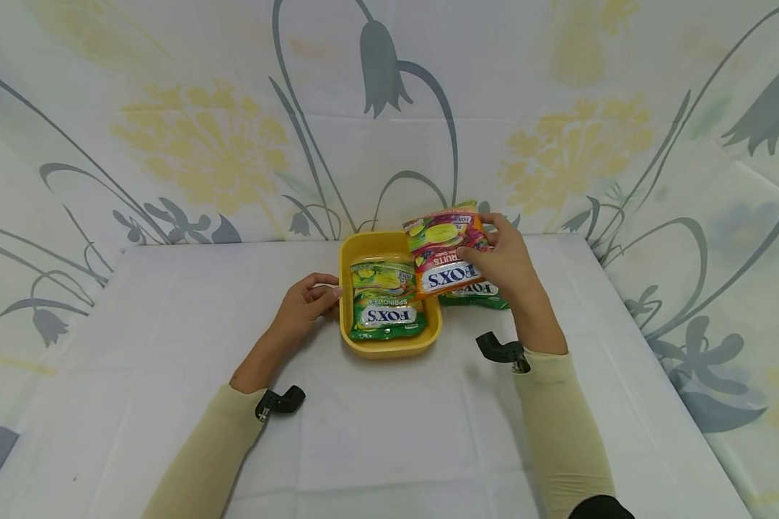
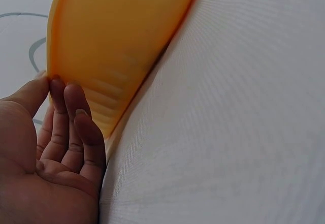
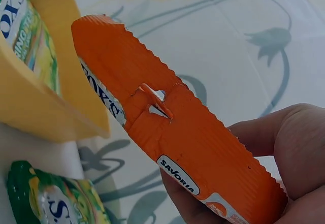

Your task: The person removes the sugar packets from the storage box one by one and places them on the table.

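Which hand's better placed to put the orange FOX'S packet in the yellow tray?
Right, most likely: the right hand grips the orange packet at the yellow tray's right edge. The left hand holds the left edge, so it seems better suited to steadying.

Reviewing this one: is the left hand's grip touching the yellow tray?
Touching. The left wrist view shows the left hand's grip pinching the yellow tray at its rim, no gap visible.
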### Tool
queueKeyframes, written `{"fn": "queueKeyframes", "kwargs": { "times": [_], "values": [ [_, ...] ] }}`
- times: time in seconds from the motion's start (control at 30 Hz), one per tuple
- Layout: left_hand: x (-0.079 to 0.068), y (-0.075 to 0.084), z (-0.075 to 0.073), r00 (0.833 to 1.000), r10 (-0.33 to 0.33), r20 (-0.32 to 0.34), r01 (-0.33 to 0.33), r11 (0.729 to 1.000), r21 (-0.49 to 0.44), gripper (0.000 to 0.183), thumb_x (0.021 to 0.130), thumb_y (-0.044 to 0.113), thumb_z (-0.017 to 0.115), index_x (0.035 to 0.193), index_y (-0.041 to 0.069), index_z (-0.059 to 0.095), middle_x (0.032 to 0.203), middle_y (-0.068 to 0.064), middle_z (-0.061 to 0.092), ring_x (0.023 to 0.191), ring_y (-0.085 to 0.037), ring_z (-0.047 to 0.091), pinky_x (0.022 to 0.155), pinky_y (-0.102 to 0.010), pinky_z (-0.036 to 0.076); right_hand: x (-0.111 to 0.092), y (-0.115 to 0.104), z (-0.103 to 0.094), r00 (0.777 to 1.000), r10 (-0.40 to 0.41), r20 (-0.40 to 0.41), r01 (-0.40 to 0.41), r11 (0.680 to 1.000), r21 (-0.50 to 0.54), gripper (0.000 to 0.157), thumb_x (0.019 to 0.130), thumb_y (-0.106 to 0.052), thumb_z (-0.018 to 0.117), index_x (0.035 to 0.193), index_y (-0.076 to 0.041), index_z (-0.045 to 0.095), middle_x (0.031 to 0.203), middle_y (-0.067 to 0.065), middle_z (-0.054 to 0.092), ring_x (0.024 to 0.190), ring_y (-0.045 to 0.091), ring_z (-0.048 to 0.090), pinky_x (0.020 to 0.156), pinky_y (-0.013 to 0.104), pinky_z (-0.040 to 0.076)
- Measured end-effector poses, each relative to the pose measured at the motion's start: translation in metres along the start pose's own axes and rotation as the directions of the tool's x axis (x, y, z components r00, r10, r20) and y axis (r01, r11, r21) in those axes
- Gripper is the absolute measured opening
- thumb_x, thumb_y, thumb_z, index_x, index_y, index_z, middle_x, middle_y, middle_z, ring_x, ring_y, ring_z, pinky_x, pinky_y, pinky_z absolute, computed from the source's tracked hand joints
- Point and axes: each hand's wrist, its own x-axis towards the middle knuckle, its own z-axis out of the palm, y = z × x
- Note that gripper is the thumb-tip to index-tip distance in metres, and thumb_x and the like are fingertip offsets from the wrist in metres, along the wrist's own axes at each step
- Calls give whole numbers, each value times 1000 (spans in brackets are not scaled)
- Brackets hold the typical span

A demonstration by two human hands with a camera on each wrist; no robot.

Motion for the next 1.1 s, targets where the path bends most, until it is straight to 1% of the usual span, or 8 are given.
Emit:
{"fn": "queueKeyframes", "kwargs": {
  "times": [0.1, 0.27, 0.33, 0.5, 0.57, 0.9, 1.1],
  "values": [
    [1, 0, 0, 1000, -1, -3, 1, 1000, 5, 34, 107, 17, 66, 134, -2, 56, 92, 2, 75, 79, -15, 69, 75, -24, 57, 1, 2, -8, 1000, 8, -22, -8, 1000, -3, 78, 98, -14, 76, 163, -11, 33, 147, 24, 58, 116, 40, 68, 83, 30, 63],
    [2, -1, -1, 1000, -2, -4, 2, 1000, 18, 36, 107, 19, 67, 134, -3, 56, 93, 1, 75, 80, -15, 69, 76, -25, 58, 3, 7, -21, 998, 30, -64, -31, 999, -17, 77, 99, -17, 75, 164, -13, 33, 149, 24, 56, 120, 39, 66, 89, 36, 62],
    [2, -1, -1, 1000, -2, -3, 2, 1000, 18, 36, 107, 19, 67, 134, -3, 56, 93, 2, 75, 80, -14, 69, 76, -24, 58, 4, 9, -27, 997, 34, -71, -35, 999, -15, 77, 100, -18, 74, 165, -14, 32, 150, 24, 55, 121, 39, 65, 90, 36, 62],
    [2, -2, -1, 1000, -1, -2, 1, 1000, 17, 36, 107, 19, 67, 134, -2, 56, 92, 2, 75, 79, -13, 69, 75, -24, 57, 6, 17, -40, 997, 34, -75, -33, 999, 2, 77, 101, -18, 73, 167, -16, 32, 153, 23, 53, 123, 37, 63, 83, 26, 61],
    [2, -2, -1, 1000, -1, -3, 1, 1000, 18, 36, 107, 20, 67, 134, -2, 56, 92, 2, 75, 79, -14, 68, 75, -24, 57, 7, 20, -44, 996, 32, -78, -32, 999, 7, 77, 101, -19, 73, 166, -16, 33, 153, 23, 53, 122, 36, 62, 81, 24, 61],
    [0, -1, 0, 1000, -4, -10, 5, 999, 38, 36, 107, 19, 67, 134, -2, 56, 93, 1, 75, 80, -14, 69, 76, -25, 57, 14, 44, -68, 991, 34, -126, -31, 999, 26, 71, 103, -15, 65, 167, -15, 34, 158, 22, 47, 123, 30, 57, 80, 16, 56],
    [0, 0, 0, 1000, -2, -9, 3, 999, 40, 36, 107, 19, 66, 134, -2, 56, 93, 1, 75, 79, -14, 68, 76, -25, 57, 15, 56, -79, 982, 47, -182, -41, 998, 38, 68, 104, -17, 66, 166, -18, 37, 159, 21, 46, 118, 22, 56, 80, 15, 54]
  ]
}}
